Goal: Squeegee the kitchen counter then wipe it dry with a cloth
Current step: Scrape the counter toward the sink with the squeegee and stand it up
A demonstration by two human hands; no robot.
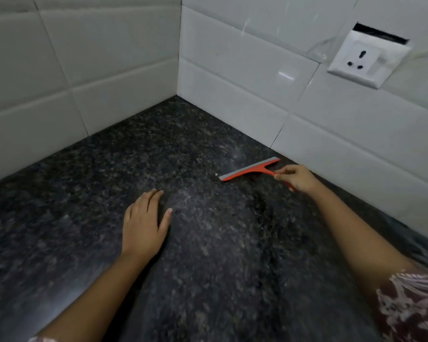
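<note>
An orange squeegee with a grey rubber blade lies on the dark speckled granite counter, close to the right tiled wall. My right hand grips its thin orange handle, fingers curled round it. My left hand rests flat on the counter, fingers straight, a good way left of the squeegee. A faint wet smear and small droplets show on the stone between the hands. No cloth is in view.
White tiled walls meet in a corner behind the counter. A white wall socket sits on the right wall above the squeegee. The counter's rounded front edge runs along the lower left.
</note>
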